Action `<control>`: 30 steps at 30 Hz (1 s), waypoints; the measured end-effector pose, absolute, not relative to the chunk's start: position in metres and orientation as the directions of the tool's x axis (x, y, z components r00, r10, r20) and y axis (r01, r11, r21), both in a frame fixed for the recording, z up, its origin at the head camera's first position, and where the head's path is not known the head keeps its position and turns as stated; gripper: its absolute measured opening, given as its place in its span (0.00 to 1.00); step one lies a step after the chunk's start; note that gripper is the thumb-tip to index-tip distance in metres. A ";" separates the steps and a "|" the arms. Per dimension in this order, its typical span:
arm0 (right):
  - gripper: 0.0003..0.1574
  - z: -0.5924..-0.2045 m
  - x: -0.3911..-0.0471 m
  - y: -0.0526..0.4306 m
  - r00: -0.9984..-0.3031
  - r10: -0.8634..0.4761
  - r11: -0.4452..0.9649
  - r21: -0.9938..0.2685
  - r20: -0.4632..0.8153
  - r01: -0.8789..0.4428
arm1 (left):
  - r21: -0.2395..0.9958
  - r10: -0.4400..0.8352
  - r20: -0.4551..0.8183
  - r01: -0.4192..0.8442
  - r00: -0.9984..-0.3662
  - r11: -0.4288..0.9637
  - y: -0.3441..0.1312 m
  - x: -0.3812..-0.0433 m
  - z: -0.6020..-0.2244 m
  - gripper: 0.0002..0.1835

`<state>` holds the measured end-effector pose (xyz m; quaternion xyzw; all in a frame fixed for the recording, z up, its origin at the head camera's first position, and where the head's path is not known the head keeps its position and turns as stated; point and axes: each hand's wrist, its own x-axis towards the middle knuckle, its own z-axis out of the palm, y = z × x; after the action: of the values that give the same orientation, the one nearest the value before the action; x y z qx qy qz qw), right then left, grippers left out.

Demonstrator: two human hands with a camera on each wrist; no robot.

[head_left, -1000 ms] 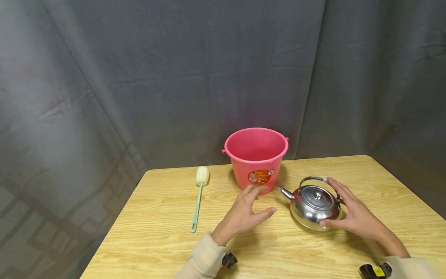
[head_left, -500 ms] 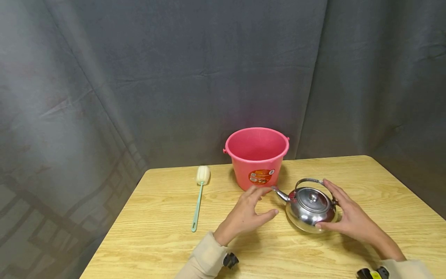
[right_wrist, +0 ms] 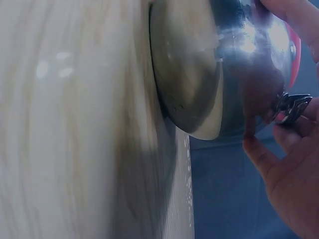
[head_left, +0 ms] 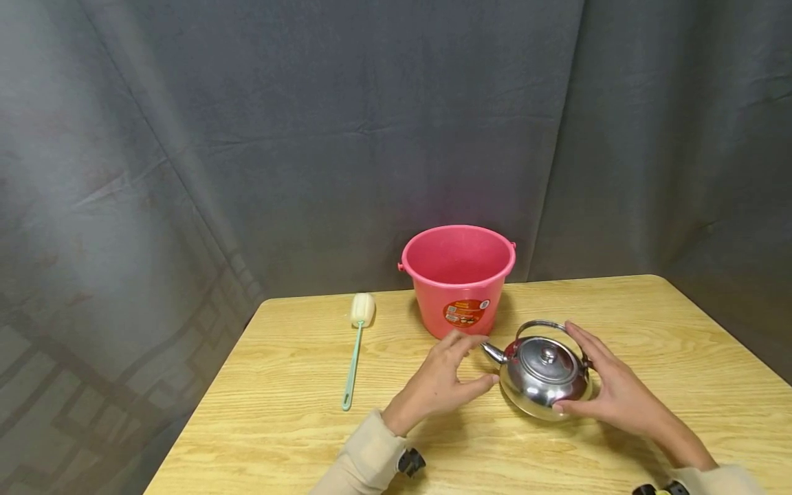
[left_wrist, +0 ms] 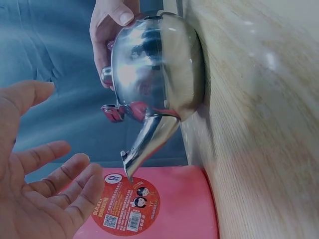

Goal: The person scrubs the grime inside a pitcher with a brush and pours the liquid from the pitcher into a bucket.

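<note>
A shiny steel teakettle (head_left: 532, 388) with a lid and a raised arched handle stands upright on the wooden table, its spout pointing left. My right hand (head_left: 612, 395) holds it by its right side, thumb on the near wall and fingers spread along the back by the handle's end. In the right wrist view fingertips press on the kettle's wall (right_wrist: 189, 74). My left hand (head_left: 436, 381) hovers left of the spout, fingers loosely bent with nothing in them. The left wrist view shows a gap between the left hand (left_wrist: 45, 189) and the spout (left_wrist: 149, 142).
Behind the kettle's spout stands a pink plastic bucket (head_left: 430, 299) with a round red label. A sponge brush (head_left: 354, 357) with a cream head and green handle lies to the left. Grey curtains (head_left: 346, 137) hang behind the table (head_left: 272, 385).
The kettle has slid left and slightly nearer to me along with my right hand. Its spout now comes up close to my left fingertips; the left hand has shifted slightly right.
</note>
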<state>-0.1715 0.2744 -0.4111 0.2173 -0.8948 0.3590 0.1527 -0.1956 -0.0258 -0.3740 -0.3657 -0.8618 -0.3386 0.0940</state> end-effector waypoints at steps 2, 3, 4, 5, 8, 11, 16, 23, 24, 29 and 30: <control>0.79 -0.411 -0.170 0.273 -0.856 -0.280 0.646 -0.574 0.434 -0.503 | 0.507 0.569 0.409 0.696 -0.713 0.508 -0.025 -0.196 -0.374 0.28; 0.79 -0.411 -0.170 0.271 -0.855 -0.281 0.646 -0.572 0.437 -0.505 | 0.501 0.572 0.410 0.699 -0.711 0.510 -0.025 -0.196 -0.374 0.28; 0.79 -0.412 -0.169 0.270 -0.853 -0.283 0.647 -0.569 0.439 -0.507 | 0.498 0.573 0.408 0.700 -0.710 0.512 -0.025 -0.196 -0.374 0.29; 0.79 -0.412 -0.169 0.269 -0.851 -0.284 0.649 -0.565 0.442 -0.510 | 0.492 0.576 0.410 0.703 -0.707 0.514 -0.025 -0.196 -0.375 0.29; 0.79 -0.413 -0.168 0.266 -0.852 -0.285 0.655 -0.560 0.439 -0.507 | 0.478 0.584 0.410 0.711 -0.700 0.516 -0.024 -0.195 -0.375 0.30; 0.79 -0.413 -0.166 0.262 -0.852 -0.286 0.651 -0.564 0.438 -0.508 | 0.477 0.590 0.402 0.710 -0.700 0.517 -0.022 -0.194 -0.375 0.29; 0.78 -0.412 -0.163 0.258 -0.864 -0.279 0.650 -0.580 0.419 -0.491 | 0.481 0.596 0.395 0.710 -0.699 0.514 -0.020 -0.194 -0.374 0.29; 0.78 -0.413 -0.162 0.254 -0.864 -0.274 0.654 -0.577 0.422 -0.489 | 0.467 0.616 0.418 0.739 -0.668 0.485 -0.014 -0.196 -0.373 0.28; 0.78 -0.414 -0.162 0.254 -0.864 -0.272 0.655 -0.576 0.423 -0.489 | 0.463 0.620 0.419 0.743 -0.663 0.483 -0.013 -0.196 -0.373 0.28; 0.78 -0.415 -0.161 0.254 -0.862 -0.269 0.648 -0.582 0.429 -0.492 | 0.439 0.632 0.428 0.760 -0.646 0.479 -0.006 -0.197 -0.372 0.27; 0.78 -0.416 -0.161 0.254 -0.862 -0.269 0.646 -0.583 0.430 -0.493 | 0.438 0.631 0.432 0.761 -0.644 0.478 -0.005 -0.197 -0.373 0.27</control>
<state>-0.1613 0.2545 -0.4159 0.2129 -0.8941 0.3626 0.1541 -0.1973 -0.0047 -0.3725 -0.4081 -0.8531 -0.3074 0.1061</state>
